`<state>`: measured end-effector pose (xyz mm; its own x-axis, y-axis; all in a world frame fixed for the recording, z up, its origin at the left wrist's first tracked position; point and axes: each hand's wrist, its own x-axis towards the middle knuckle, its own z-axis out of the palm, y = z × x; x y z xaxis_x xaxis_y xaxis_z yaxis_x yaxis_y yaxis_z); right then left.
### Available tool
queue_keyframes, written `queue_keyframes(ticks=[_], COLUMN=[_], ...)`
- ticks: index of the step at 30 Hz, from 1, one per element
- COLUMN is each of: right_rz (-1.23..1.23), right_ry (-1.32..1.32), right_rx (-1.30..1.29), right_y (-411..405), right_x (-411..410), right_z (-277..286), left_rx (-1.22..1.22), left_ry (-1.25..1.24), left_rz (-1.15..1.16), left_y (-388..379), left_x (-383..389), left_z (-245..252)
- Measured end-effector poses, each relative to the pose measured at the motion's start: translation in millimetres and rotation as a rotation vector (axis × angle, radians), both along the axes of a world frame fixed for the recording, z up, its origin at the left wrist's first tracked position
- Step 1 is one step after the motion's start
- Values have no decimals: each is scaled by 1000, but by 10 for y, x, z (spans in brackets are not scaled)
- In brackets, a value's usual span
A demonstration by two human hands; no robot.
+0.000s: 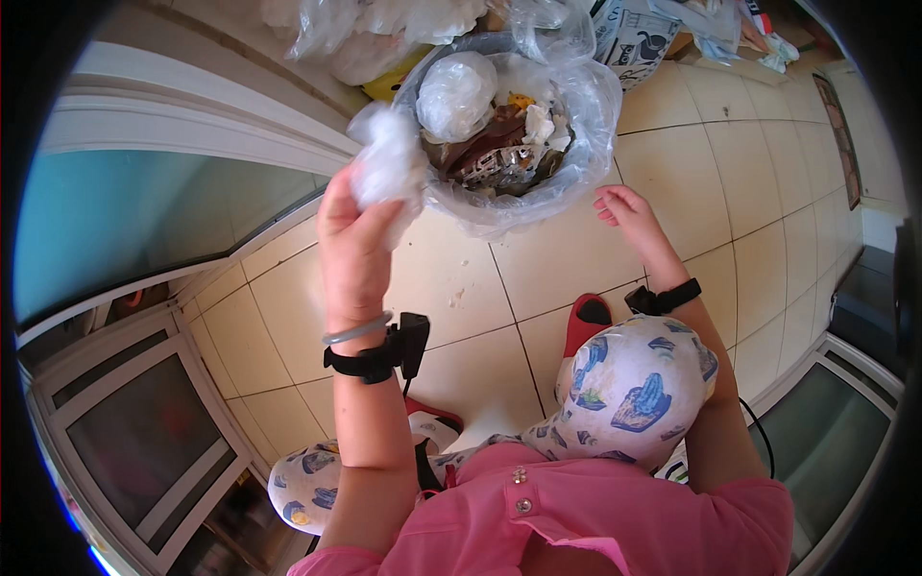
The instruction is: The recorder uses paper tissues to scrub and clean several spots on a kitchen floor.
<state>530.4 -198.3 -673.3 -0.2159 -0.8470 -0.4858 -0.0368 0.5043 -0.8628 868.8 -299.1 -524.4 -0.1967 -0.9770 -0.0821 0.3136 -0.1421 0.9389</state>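
Note:
My left hand (360, 237) grips a crumpled translucent plastic bag (392, 162) beside the left rim of a trash bin lined with a clear plastic bag (504, 219). Inside the bin lie a balled white plastic bag (457, 96), a brown wrapper (490, 144), white tissue scraps (539, 124) and other refuse. To the right of the bin, my right hand (621, 204) hangs over the tiled floor with its fingers loosely curled, holding nothing and touching nothing.
More plastic bags (382, 25) are heaped behind the bin. A printed paper bag (634, 43) stands at its back right, near other wrappings. Sliding glass doors (180, 209) line the left side, and a glass-fronted cabinet (151, 432) stands at the lower left. Small specks dot the floor tiles (468, 273).

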Motion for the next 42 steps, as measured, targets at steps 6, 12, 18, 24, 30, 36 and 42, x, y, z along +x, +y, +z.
queue_keyframes(ticks=[6, 12, 18, 24, 30, 36, 42], right_rz=[-183, -142, -105, 14, 51, 125, 110], right_ry=[107, 231, 193, 429, 450, 507, 529], right_rx=[-235, -464, -504, -631, -684, -706, -730], right_y=[-199, -416, -495, -522, -544, -531, -525], right_x=[-123, -28, 110, 150, 279, 276, 258], right_z=[530, 980, 1000, 1051, 1184, 1276, 1312], left_rx=[-728, -882, -803, -830, -679, -1028, -1064], left_ry=[-574, -683, -707, -748, -616, -966, -905], left_rz=[-247, 22, -39, -65, -23, -408, -266], left_y=[-302, -405, -359, -308, -222, -175, -292], left_x=[-761, -821, -667, -551, -649, -801, -649], left_z=[150, 125, 35, -49, -158, 11, 124])
